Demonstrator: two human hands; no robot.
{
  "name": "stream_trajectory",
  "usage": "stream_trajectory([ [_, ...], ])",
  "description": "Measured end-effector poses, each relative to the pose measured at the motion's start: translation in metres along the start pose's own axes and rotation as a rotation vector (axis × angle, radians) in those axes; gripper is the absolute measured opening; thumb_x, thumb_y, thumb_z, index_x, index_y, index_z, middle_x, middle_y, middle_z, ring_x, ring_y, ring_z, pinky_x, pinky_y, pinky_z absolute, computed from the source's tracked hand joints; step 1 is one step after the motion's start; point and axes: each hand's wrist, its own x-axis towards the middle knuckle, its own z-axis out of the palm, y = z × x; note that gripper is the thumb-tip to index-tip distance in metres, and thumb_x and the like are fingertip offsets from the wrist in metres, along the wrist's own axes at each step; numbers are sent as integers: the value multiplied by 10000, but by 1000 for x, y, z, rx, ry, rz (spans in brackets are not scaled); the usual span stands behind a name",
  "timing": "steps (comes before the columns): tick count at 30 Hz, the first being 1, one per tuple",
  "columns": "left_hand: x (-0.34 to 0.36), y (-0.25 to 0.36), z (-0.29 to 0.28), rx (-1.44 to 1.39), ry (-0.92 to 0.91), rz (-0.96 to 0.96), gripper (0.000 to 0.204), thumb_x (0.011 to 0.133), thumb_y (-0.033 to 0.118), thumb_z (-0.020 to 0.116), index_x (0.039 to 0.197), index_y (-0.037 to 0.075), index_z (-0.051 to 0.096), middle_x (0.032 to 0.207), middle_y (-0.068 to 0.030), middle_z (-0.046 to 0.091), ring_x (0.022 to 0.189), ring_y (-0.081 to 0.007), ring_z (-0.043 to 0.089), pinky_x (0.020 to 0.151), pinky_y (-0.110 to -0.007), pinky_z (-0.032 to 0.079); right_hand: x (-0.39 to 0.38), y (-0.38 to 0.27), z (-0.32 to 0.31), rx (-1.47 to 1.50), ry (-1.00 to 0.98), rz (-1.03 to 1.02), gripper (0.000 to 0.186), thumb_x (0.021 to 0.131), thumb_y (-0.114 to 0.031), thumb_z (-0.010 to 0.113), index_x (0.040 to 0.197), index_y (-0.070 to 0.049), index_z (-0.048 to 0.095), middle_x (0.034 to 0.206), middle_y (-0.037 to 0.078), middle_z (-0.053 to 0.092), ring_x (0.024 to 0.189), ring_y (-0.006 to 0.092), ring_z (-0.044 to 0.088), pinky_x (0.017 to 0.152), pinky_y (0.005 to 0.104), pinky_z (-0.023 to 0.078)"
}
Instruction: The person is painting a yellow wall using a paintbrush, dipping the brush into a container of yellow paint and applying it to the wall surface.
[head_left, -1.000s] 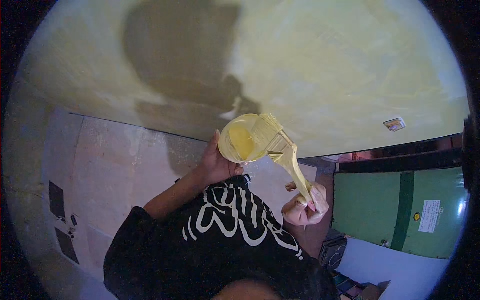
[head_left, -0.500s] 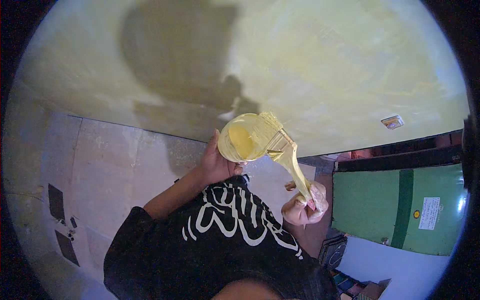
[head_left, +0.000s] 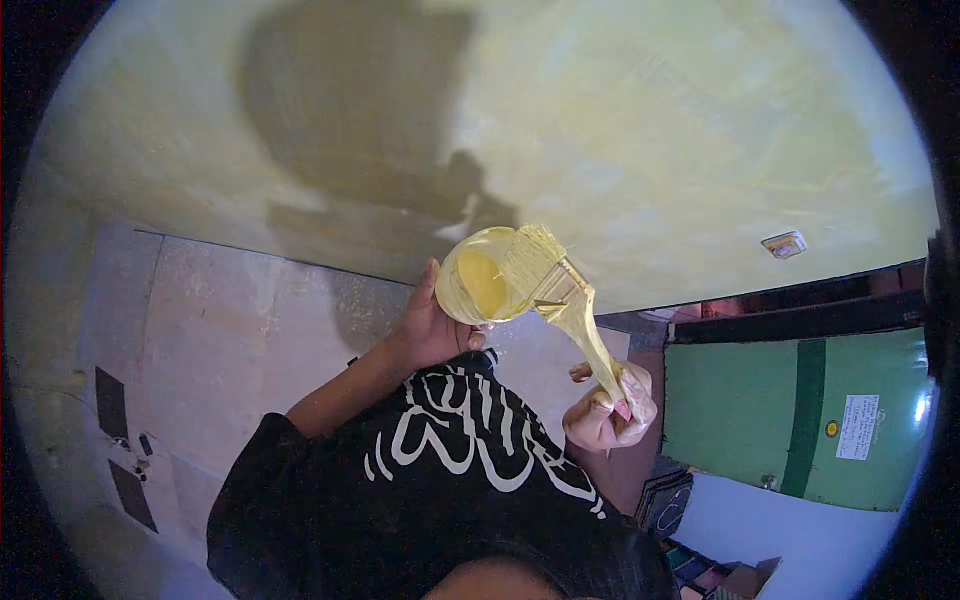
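A round tub [head_left: 453, 291] smeared with yellow paint rests in my left hand [head_left: 432, 325], whose fingers wrap its side from below. Pale yellow paint shows inside it. My right hand [head_left: 613, 410], streaked with paint, is closed on the handle of a wide paintbrush [head_left: 575, 312]. The brush is coated in yellow, and its bristles lie against the right rim of the tub. In front of me stands a wall [head_left: 620, 120] with uneven, patchy yellow paint; both tub and brush are close to it.
A small socket or switch plate [head_left: 784, 245] sits on the wall at right. Beyond is a green door [head_left: 735, 400] with a paper sheet [head_left: 858, 427]. Pale floor [head_left: 225, 340] spreads at left, with dark flat pieces [head_left: 133, 495] on it. Boxes [head_left: 740, 578] stand lower right.
Almost nothing differs. The brush's bristles have shifted very slightly to the left at the tub's rim; both hands keep their holds.
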Motion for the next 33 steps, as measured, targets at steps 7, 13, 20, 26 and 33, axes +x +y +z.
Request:
stream_trajectory([
  [7,-1,-1,-4,32,-3,-10,788,883,775,398,1424,202,421,1204,-107,593,877,-275,587,625,-387,463,-1,5,-5,-81,-28,-64,385,986,-243,591,1223,38,477,864,245,591,622,261,593,408,336,522],
  [13,1,-3,-9,0,-20,-21,776,886,773,394,1423,214,425,1207,-98,592,878,-280,578,631,-387,456,8,0,0,15,-32,-43,348,970,-187,600,1210,37,487,886,236,580,637,254,605,410,336,526],
  [20,-4,-1,-6,30,5,-2,765,898,769,369,1418,212,432,1199,-92,607,878,-275,588,608,-374,451,1,-5,-2,-28,-89,29,318,916,-108,634,1162,32,490,897,235,580,639,250,613,461,326,548],
  [26,-1,-1,-11,23,-40,5,794,899,782,333,1429,197,421,1226,-104,602,897,-272,598,619,-374,472,5,-2,-3,-79,-85,3,309,867,-31,593,1145,37,478,839,215,580,650,240,573,445,316,532],
  [33,0,2,-16,29,-28,15,821,900,787,301,1453,187,389,1296,-124,585,945,-243,621,640,-375,516,6,-3,0,-106,-125,43,420,923,-122,549,1271,101,473,715,187,553,542,194,501,397,295,468],
])
